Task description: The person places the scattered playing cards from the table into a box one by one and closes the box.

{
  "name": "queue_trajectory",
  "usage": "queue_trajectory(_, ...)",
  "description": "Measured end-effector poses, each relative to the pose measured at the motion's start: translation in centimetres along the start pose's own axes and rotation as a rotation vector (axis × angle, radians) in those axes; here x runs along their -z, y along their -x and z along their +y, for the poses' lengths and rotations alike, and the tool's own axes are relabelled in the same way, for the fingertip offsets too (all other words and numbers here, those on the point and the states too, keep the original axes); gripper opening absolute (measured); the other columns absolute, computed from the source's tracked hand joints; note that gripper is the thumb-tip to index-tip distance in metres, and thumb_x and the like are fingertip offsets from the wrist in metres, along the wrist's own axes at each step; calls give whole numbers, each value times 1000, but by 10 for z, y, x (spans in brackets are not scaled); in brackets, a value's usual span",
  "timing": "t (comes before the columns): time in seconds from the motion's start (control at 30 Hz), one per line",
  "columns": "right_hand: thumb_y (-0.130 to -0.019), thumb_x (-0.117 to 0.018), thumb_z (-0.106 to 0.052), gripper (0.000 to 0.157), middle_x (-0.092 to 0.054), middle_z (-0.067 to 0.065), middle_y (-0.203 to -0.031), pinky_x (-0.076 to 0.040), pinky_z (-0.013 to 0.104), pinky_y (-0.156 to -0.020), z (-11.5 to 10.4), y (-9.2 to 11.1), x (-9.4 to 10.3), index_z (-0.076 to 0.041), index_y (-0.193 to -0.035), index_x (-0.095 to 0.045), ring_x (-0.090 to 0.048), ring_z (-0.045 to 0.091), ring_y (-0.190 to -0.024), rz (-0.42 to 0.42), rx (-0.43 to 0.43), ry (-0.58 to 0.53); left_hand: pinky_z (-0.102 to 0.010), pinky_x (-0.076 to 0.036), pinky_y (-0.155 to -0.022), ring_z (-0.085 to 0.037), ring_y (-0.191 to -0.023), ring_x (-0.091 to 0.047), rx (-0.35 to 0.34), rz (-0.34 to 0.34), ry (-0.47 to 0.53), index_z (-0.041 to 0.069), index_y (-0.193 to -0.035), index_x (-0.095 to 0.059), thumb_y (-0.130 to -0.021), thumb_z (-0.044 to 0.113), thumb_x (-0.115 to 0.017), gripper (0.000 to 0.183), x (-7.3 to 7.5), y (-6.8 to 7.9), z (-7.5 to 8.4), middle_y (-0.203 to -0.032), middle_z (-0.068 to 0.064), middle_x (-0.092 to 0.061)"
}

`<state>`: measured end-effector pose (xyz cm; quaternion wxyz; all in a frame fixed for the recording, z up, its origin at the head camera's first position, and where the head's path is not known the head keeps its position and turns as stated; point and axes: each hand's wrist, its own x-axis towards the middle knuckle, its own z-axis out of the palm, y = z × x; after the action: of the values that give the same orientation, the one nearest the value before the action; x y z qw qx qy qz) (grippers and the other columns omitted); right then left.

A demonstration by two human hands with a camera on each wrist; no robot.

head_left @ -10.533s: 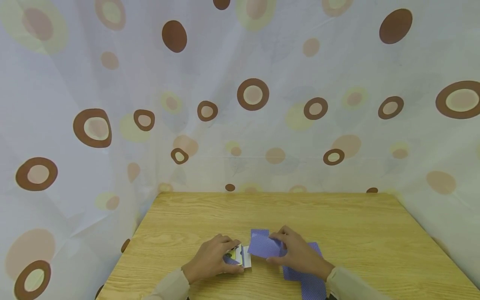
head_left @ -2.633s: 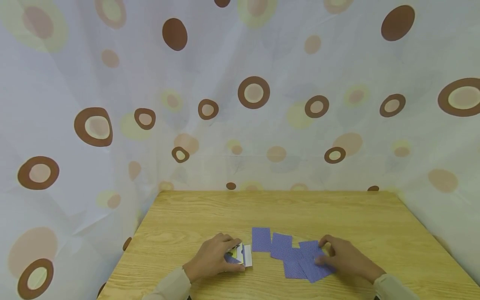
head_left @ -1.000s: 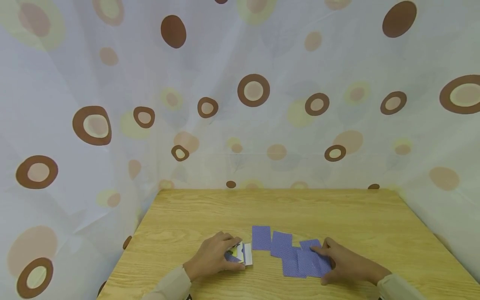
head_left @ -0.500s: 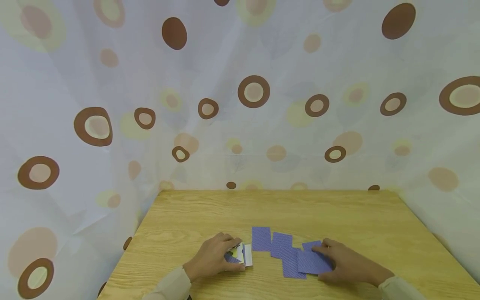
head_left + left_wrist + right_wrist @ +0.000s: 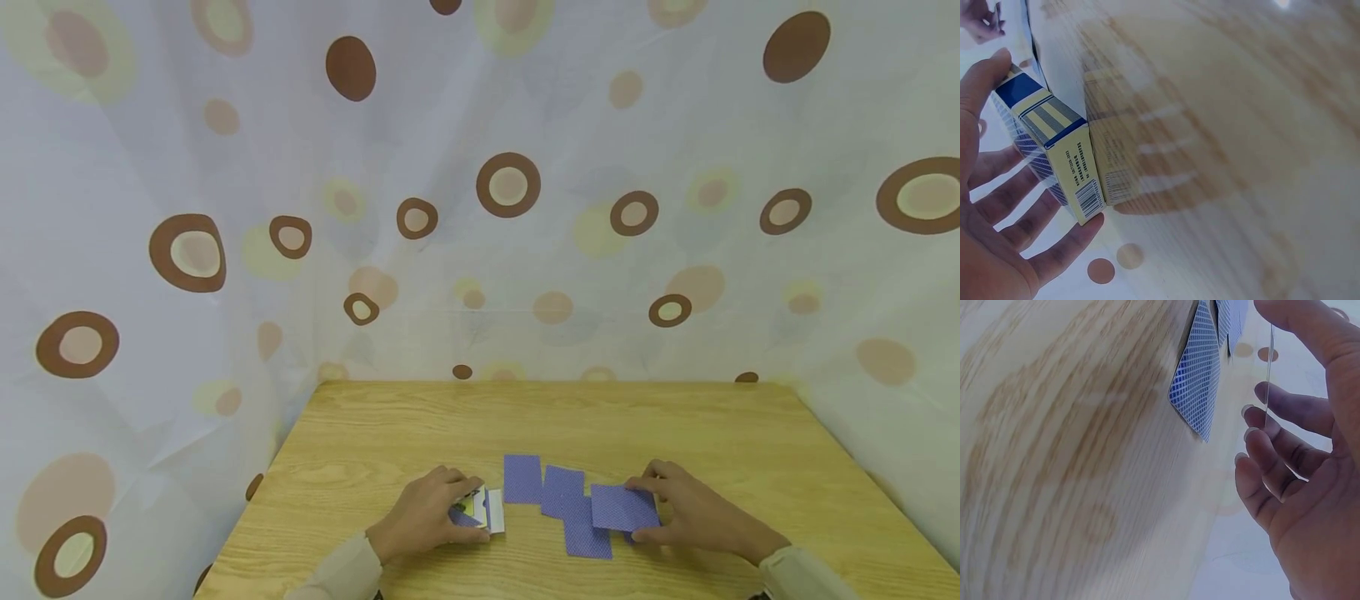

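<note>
My left hand point(image 5: 429, 515) grips a playing-card box point(image 5: 1057, 128) at its edges, thumb on one side and fingers round the other; its white flap point(image 5: 497, 511) stands out to the right. Playing cards point(image 5: 622, 507) with a blue patterned back are pinched by my right hand point(image 5: 686, 515), raised off the table and turned lengthwise across. Seen edge-on in the right wrist view, they run thin between thumb and fingertips. Three blue-backed cards lie face down: one point(image 5: 522, 479) beside the box, a second point(image 5: 562, 492) in the middle, a third point(image 5: 587, 533) nearest, partly under the held ones.
The wooden table point(image 5: 420, 417) has a glossy top that mirrors the box in the left wrist view. Behind and along both sides hangs a white curtain point(image 5: 450, 250) patterned with brown and yellow circles.
My right hand has gathered the rightmost cards, turned them sideways and lifted them. Earlier it laid cards beside the box. My left hand keeps its grip on the box.
</note>
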<state>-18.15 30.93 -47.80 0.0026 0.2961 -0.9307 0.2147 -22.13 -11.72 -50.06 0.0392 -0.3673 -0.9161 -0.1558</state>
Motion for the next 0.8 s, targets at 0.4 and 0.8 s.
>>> queue_trajectory(0.4, -88, -79, -53, 64, -51, -5, -107, -46, 27, -73, -1, -7, -4, -5, -130, -68, -47, 9, -90, 15, 6, -12, -20, -46, -71, -8, -96, -54, 2, -6, 2, 15, -137, -67, -83, 71, -71, 78, 1, 0, 1, -120, 2, -69)
queue_trajectory(0.8, -88, -80, -48, 63, -51, -3, -106, -46, 26, -71, -7, -20, -6, -2, -129, -67, -46, 6, -88, -2, 30, -43, -18, -44, -68, -8, -96, -54, 8, -26, -7, 16, -138, -66, -83, 71, -71, 78, 3, -1, 2, -122, 2, -69)
